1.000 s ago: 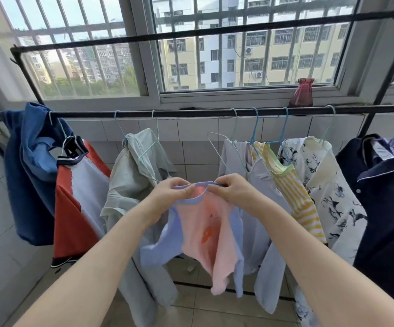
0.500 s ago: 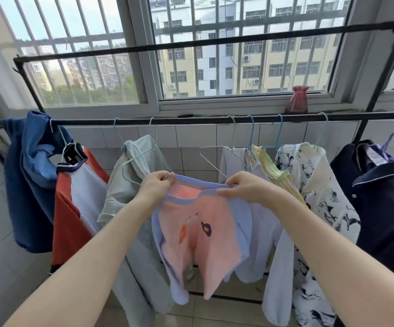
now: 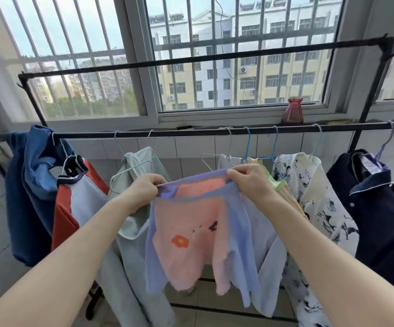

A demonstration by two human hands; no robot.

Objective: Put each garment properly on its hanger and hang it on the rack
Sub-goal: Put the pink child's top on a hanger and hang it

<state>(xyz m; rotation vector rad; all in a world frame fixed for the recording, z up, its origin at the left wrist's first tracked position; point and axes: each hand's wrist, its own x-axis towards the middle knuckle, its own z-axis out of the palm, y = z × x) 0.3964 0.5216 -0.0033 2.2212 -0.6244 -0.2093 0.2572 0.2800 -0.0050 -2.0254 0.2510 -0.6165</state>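
Both hands pinched the neckline of the pink shirt [image 3: 191, 234], the left hand [image 3: 145, 188] and the right hand [image 3: 250, 179] stretching it wide just below the rack rail [image 3: 191, 132], among 7 hung garments.

This was a home laundry spot, prob. an enclosed balcony in an upper-floor flat. A black rack [image 3: 191, 132] ran wall to wall w/ shirts [image 3: 321, 185] on wire hangers [image 3: 247, 147]. White tile [image 3: 186, 147] covered the wall below the sill; the floor was tiled too. The barred window [image 3: 214, 55] looked out on apt blocks w/ AC units and treetops. A red vase [image 3: 292, 112] sat on the sill.
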